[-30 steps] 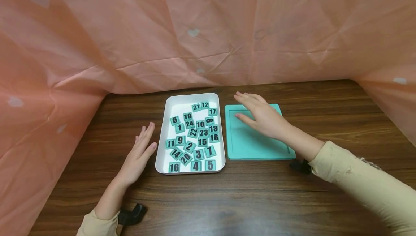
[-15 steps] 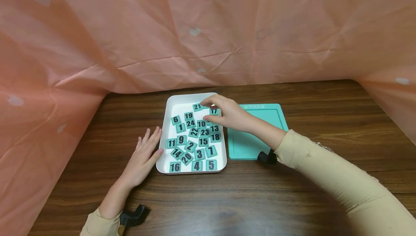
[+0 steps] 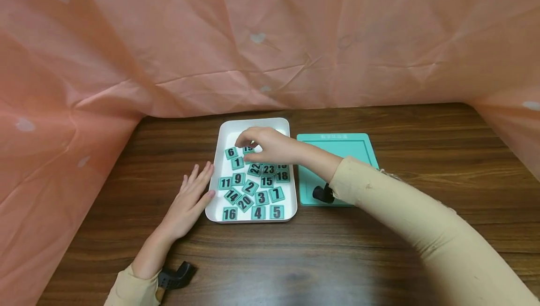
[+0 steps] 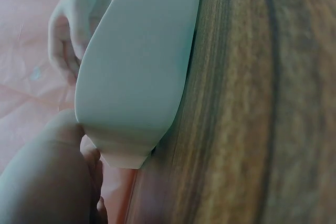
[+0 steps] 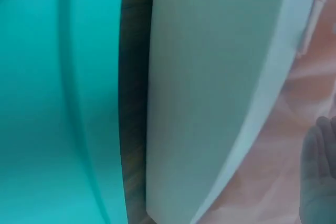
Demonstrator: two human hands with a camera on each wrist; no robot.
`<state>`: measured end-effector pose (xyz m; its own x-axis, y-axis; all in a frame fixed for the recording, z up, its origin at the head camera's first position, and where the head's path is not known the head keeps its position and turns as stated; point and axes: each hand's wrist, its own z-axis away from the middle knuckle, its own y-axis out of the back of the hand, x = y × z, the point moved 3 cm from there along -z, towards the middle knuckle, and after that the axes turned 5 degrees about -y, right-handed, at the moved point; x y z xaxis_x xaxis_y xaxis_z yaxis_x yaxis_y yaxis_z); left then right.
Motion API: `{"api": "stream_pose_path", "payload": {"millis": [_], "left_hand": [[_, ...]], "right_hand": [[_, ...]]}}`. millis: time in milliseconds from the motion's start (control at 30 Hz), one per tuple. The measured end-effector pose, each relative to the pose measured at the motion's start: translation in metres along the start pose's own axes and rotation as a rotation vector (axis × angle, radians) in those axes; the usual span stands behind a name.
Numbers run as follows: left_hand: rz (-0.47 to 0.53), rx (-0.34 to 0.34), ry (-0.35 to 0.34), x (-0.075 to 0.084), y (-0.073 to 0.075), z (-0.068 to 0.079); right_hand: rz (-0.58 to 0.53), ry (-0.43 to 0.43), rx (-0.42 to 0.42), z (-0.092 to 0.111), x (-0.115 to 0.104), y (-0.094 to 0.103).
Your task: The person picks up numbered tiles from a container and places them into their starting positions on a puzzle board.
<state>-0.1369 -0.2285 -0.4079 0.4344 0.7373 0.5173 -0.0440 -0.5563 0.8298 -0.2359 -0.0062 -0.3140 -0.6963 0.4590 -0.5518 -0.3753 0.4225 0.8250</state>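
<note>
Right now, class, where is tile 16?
In the head view, tile 16 lies in the near-left corner of the tray, left of tile 4, with tile 14 just beyond it.

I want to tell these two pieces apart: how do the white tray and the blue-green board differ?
The tray is white; the board is blue-green. The tray holds numbered tiles, while none show on the board. The tray has raised walls; the board looks much flatter. Both lie on the wooden table.
</note>
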Motion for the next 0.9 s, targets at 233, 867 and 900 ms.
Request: {"api": "stream_pose_path", "payload": {"millis": [233, 867, 900], "left_hand": [[0.002, -0.010, 0.002, 0.001, -0.001, 0.000], [0.009, -0.018, 0.012, 0.008, -0.001, 0.001], [0.010, -0.017, 0.012, 0.008, -0.001, 0.001]], "right_hand": [[0.025, -0.021, -0.100, -0.013, 0.010, -0.016], [0.119, -0.066, -0.109, -0.023, 0.018, -0.040], [0.123, -0.074, -0.111, -0.023, 0.019, -0.040]]}}
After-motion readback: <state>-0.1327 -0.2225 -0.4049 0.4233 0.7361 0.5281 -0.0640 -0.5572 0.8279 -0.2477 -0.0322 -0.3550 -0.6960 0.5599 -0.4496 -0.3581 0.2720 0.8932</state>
